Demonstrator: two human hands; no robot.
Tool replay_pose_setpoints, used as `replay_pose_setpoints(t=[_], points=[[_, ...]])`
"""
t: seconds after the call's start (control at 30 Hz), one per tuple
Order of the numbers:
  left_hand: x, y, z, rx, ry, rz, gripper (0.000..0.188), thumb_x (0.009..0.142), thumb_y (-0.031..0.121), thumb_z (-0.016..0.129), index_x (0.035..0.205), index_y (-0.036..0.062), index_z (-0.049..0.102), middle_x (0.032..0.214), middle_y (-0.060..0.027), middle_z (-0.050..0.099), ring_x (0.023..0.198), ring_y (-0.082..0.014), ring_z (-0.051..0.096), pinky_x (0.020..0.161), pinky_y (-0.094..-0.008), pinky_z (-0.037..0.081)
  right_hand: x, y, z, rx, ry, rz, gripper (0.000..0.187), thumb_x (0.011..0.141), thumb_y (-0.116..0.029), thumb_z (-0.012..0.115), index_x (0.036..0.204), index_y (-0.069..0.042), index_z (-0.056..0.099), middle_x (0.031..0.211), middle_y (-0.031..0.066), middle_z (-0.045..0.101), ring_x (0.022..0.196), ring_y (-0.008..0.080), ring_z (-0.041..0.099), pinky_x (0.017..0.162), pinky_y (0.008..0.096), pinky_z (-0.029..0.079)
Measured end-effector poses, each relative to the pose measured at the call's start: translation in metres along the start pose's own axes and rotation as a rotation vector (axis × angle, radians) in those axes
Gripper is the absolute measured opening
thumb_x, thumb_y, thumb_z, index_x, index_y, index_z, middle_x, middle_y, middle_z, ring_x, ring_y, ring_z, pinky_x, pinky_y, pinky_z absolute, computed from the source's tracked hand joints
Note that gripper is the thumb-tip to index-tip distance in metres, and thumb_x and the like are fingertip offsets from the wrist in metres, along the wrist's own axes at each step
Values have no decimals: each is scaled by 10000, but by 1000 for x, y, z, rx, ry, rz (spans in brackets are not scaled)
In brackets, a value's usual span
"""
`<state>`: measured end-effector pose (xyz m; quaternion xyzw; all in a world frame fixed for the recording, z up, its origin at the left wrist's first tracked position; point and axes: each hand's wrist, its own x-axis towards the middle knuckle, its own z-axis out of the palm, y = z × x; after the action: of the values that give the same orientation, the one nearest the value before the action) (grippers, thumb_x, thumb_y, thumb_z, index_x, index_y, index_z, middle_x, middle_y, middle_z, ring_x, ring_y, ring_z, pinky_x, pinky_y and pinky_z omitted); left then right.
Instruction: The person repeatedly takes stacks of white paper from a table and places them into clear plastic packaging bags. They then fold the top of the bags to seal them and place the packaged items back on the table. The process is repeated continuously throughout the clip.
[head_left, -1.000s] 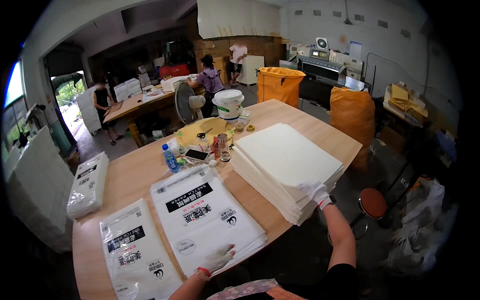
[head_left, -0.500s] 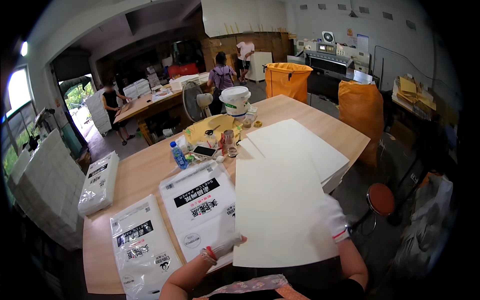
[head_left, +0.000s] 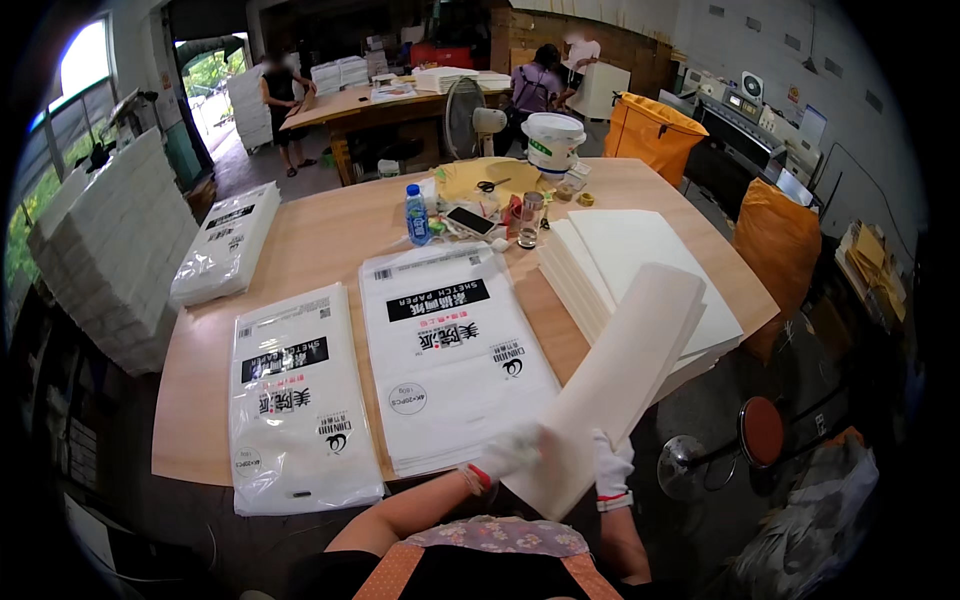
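steeply tilted, the bowed white paper (head_left: 610,375) reaches from the near edge of the tabletop (head_left: 320,240) up over the paper stack (head_left: 655,240). my gloved right hand (head_left: 613,468) is closed on its lower right edge; my left hand (head_left: 508,455) meets its left edge, too blurred for me to tell how far it's open.

Curved pale paper (head_left: 628,345) between gloved left hand (head_left: 508,452) and right hand (head_left: 613,470), near a paper stack (head_left: 650,245)
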<state>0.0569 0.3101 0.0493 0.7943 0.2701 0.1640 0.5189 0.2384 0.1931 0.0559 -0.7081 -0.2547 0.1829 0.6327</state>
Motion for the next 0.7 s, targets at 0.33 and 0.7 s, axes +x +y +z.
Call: replay_pose_setpoints(t=[0.33,0.7], points=[[31,-107,-93,192,45,-268,210,817,268,548,881,91,641,867,-117,640,854,-299,589,759,-372,469,-50,-108,-67,-646,-365,-360,201,767,-172,656,931,-56,655,881,125,667,692,269,647,632,345,521],[131,-25,-195,-1099,247,-69,151,898,210,486,774,136,529,688,17,524,588,-118,517,559,-275,467,-66,-85,-41,-1254,-1042,-154,368,815,-404,507,840,-60,635,849,173,625,766,349,621,629,443,500]])
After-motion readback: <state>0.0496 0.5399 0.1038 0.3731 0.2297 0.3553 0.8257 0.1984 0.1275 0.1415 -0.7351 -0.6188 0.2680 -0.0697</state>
